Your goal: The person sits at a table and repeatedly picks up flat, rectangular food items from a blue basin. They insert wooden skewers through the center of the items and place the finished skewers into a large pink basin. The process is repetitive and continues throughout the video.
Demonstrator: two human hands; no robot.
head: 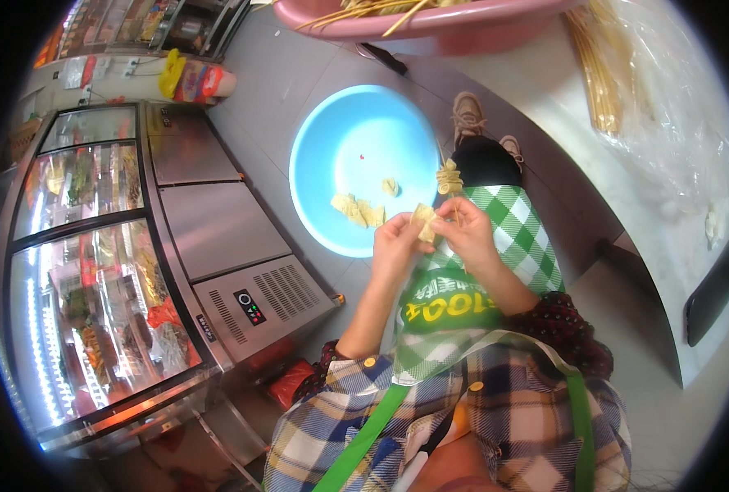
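Observation:
Both hands meet over the near right rim of a light-blue plastic basin (315,209). My left hand (396,237) pinches one side of a pale yellow folded sheet of food (424,222), perhaps tofu skin. My right hand (467,230) holds the sheet's other side, along with a thin skewer that passes through its fingers. Above that hand, folded yellow pieces (449,178) are threaded on the skewer. Inside the basin lie several loose yellow pieces (358,210) and a single rolled piece (390,187).
A pink tub (462,21) with skewers stands at the top. On the white table (561,104) at right are a bundle of bare skewers (604,98), clear plastic (678,123) and a black phone-like object (711,301). A glass-topped refrigerated display case (217,215) stands at left.

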